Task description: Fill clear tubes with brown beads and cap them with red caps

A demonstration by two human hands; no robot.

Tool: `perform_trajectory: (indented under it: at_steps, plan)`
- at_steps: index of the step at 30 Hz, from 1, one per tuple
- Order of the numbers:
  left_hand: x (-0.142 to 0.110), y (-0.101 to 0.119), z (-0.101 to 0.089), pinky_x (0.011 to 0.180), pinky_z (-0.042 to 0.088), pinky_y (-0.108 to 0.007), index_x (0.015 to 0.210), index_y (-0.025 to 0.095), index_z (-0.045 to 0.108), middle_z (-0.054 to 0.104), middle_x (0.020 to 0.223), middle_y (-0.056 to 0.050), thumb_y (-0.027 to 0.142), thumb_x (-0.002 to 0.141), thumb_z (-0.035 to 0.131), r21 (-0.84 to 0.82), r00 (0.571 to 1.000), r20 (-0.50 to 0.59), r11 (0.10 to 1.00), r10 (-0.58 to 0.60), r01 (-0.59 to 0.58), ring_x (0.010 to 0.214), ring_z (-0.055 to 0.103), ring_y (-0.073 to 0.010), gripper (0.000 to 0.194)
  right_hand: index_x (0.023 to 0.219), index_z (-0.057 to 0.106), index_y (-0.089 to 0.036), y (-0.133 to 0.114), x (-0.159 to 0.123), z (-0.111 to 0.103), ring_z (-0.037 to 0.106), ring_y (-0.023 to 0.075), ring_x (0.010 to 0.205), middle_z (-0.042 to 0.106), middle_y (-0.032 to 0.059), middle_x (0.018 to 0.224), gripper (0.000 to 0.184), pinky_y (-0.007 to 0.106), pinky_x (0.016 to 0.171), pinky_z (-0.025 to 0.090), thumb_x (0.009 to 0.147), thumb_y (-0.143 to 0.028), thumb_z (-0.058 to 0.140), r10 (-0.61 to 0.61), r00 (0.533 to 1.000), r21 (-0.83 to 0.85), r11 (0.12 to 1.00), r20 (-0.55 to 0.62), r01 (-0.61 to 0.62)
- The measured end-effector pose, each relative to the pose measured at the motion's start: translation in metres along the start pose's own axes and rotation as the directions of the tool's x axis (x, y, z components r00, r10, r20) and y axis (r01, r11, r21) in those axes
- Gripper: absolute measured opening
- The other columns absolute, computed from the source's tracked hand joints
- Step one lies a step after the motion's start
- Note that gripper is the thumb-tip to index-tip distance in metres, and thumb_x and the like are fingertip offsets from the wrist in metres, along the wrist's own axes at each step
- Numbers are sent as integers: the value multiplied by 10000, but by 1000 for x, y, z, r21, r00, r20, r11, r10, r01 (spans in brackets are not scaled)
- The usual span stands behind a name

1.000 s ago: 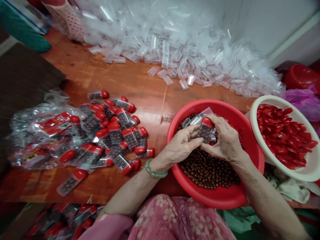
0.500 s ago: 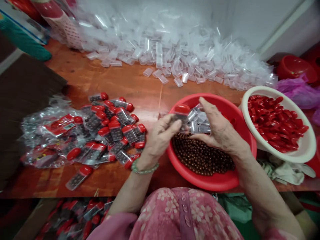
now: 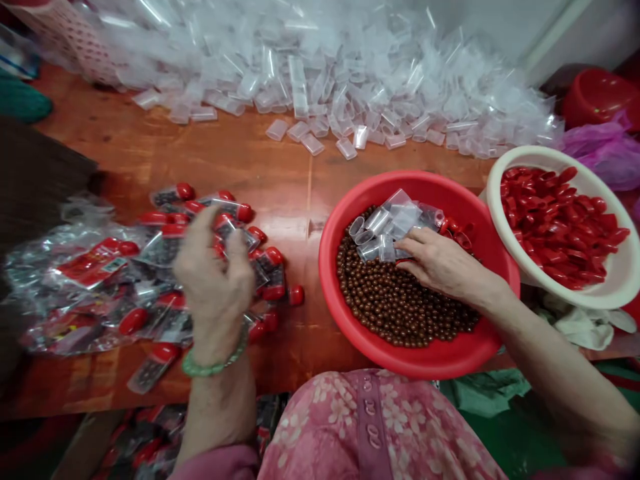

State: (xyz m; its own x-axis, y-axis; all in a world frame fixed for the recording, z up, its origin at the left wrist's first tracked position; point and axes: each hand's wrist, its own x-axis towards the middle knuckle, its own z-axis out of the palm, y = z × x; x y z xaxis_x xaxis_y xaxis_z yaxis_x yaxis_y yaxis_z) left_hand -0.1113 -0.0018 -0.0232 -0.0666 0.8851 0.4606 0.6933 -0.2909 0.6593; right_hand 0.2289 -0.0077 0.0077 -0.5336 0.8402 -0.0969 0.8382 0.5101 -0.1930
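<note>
My left hand [image 3: 215,280], with a green bead bracelet at the wrist, is above the pile of small clear bottles with red caps [image 3: 273,257], which show dark balls inside. Its thumb and forefinger are apart, and nothing shows between them. My right hand [image 3: 440,263] reaches into the red basin [image 3: 333,313], its bent fingertips beside the empty clear plastic cases [image 3: 387,248]. A bit of red shows at those fingertips, but I cannot make out what they hold. Brown balls [image 3: 400,307] fill the front of the basin, and a few red caps [image 3: 457,233] lie at its right.
A white basin [image 3: 503,230] of red caps adjoins the red one. Along the back lies a large heap of clear cases [image 3: 340,87]. Plastic bags with a red label [image 3: 93,263] lie at left; a purple bag [image 3: 600,157] is at far right. More capped bottles show below the table edge.
My left hand has moved from over the basin to the pile at left and let go of its filled bottle. My right hand has lowered onto the basin's contents. The view has shifted slightly.
</note>
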Motion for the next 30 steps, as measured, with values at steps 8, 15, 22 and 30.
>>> perform_trajectory:
  at_steps: [8,15,22,30]
  plan:
    - [-7,73,78,1085,546,-408,1334,106,556,686,1318,-168,144,1008,419,-169,939,151,944,309,-283,1260,650,-216,356,1140,617,-120,-1,35,14,641,304,1084,591,175,1205,297,466,914,563,850,-140,679,-12,994,39,999,104,8]
    - [-8,68,85,1061,553,-441,1371,96,514,687,1283,-183,98,985,411,-168,910,229,935,345,-313,1222,660,-242,400,1246,545,-165,-1,22,19,637,307,1093,590,142,1180,406,487,924,562,867,-197,684,7,998,142,990,62,-15]
    - [-7,70,85,1049,544,-426,1334,86,546,704,1246,-171,140,996,414,-180,911,243,938,333,-295,1179,667,-242,367,1203,606,-152,5,19,17,647,268,948,564,133,1151,450,429,837,570,805,-279,775,-16,966,191,981,257,-34]
    - [-7,70,86,1048,528,-411,1309,131,555,712,1218,-119,184,976,480,-197,915,250,942,315,-270,1152,663,-228,345,1274,576,-209,15,15,13,666,245,1017,619,78,1132,449,376,906,533,860,-289,728,-83,949,235,972,303,10]
